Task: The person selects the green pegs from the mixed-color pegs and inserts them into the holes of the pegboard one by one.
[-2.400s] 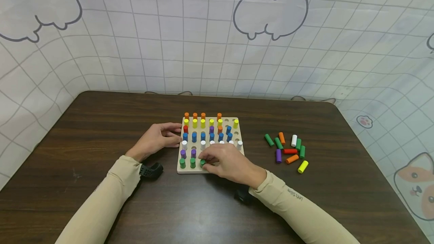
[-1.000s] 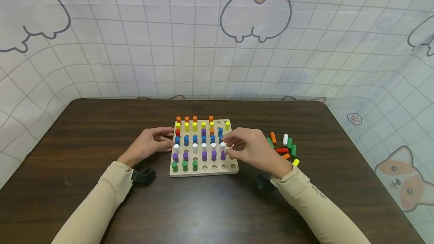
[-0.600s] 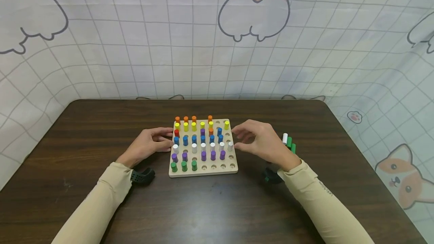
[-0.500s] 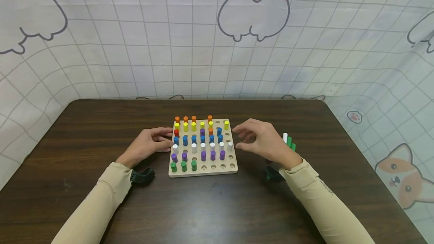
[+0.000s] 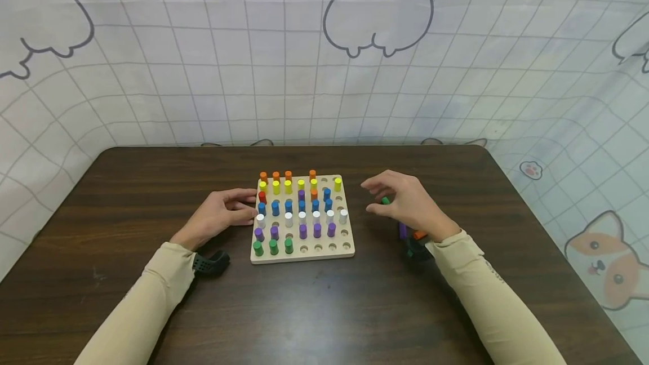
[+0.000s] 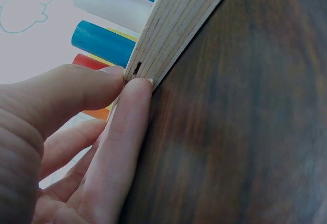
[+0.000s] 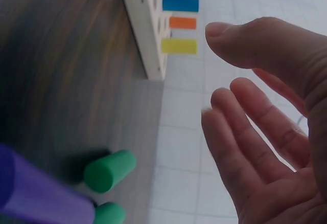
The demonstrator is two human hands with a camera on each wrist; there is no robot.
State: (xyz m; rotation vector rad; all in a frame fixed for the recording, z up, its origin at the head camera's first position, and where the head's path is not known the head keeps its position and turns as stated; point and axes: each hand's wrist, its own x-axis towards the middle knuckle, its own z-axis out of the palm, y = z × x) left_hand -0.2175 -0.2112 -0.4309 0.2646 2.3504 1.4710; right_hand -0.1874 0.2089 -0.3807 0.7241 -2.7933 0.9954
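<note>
A pale wooden pegboard (image 5: 274, 259) lies on the table, with rows of coloured pegs standing in its holes. Green pegs (image 5: 274, 247) occupy three holes of the front row; bare holes continue to their right. My left hand (image 5: 215, 216) is at the board's left edge, thumb (image 6: 76, 91) and fingers touching the edge in the left wrist view. Right of the board hovers my right hand (image 5: 408, 201), thumb and fingers apart, nothing between them. Below it, the right wrist view shows a purple peg (image 7: 43, 193) and a green peg (image 7: 110, 170) on the table.
The dark wood table (image 5: 253, 314) ends at a back edge before a grid-patterned cloth backdrop (image 5: 253, 83). An orange peg (image 5: 419, 235) shows under my right wrist; other loose pegs there are hidden by the hand. Black wrist straps (image 5: 213, 263) are on both wrists.
My right hand let go of a green peg in the front row, pressed near the white pegs, then moved right over the loose pegs. My left hand stayed at the board's edge.
</note>
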